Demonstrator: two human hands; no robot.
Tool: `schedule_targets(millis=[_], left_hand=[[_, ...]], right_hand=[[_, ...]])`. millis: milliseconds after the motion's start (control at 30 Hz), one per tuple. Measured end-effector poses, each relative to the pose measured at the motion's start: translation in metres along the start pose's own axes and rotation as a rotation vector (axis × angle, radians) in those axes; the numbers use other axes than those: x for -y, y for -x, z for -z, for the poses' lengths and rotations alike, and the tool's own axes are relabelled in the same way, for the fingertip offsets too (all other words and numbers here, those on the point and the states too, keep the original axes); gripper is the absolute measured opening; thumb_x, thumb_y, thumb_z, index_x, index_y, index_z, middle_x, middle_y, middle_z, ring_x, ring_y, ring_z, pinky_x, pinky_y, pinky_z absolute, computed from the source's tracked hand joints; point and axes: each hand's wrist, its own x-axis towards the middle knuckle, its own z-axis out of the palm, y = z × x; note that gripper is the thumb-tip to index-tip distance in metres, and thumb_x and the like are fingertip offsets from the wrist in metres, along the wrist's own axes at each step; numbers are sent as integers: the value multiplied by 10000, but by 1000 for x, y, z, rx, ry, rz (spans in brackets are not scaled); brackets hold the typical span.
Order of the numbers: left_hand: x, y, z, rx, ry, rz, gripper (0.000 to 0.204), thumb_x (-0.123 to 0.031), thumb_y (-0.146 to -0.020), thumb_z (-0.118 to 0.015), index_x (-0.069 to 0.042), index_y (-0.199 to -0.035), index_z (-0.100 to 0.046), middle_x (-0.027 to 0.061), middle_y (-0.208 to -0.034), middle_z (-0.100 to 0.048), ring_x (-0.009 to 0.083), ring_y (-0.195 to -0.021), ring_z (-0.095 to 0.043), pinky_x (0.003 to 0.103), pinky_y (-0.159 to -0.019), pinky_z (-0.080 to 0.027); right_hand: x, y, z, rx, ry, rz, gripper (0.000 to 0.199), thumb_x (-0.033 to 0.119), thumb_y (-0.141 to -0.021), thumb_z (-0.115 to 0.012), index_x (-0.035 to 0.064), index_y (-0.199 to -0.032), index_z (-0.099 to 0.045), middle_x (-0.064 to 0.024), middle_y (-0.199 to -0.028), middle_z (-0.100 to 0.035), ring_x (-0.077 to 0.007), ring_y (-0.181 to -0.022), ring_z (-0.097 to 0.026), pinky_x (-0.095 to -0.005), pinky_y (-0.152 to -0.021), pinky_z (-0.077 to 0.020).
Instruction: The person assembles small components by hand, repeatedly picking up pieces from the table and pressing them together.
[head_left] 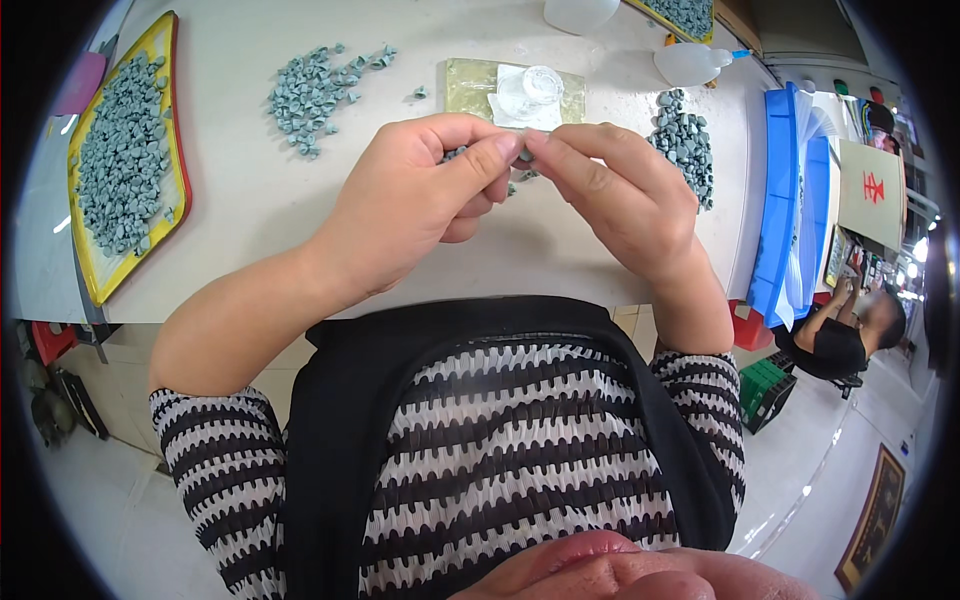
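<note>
Over the near part of the white table, my left hand (425,185) and my right hand (622,190) meet fingertip to fingertip. Between them they pinch a small grey-green piece (526,155), mostly covered by the fingers; its exact kind is too small to tell. More grey-green bits show behind the left fingers, and I cannot tell whether they lie in the hand or on the table. Just beyond the hands lies a pale greenish slab (470,85), bearing a small clear round dish (542,86) and a crumpled white sheet (508,108).
A yellow tray with a red edge (180,150), full of similar pieces, stands at left. Loose heaps lie at centre-left (305,100) and right (683,150). A white squeeze bottle (690,64) lies at the back. Blue bins (775,200) line the right edge; a person sits beyond.
</note>
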Motion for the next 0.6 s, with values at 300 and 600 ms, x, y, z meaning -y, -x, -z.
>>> schedule_targets(millis=[300,600], left_hand=[[1,3,4,44,1,38,207,-156,-934,-481,20,-965,-586,-10,-743,-486,38,-561,-313,188,-450,-248],[2,2,3,109,17,24,228,-120,-929,-459,28,-1068,-563,2,-789,-497,51,-605,-333,196,-486,-277]], right_hand=[[3,-5,-6,-51,-69,-124,232,-64,-628,-704,16,-844,-678,-74,-758,-641,-156,-644,-612,-241,-558,-496],[0,-10,4,96,-292,-325,233,-77,-641,-675,24,-851,-672,-85,-831,-659,-156,-692,-631,-236,-588,-493]])
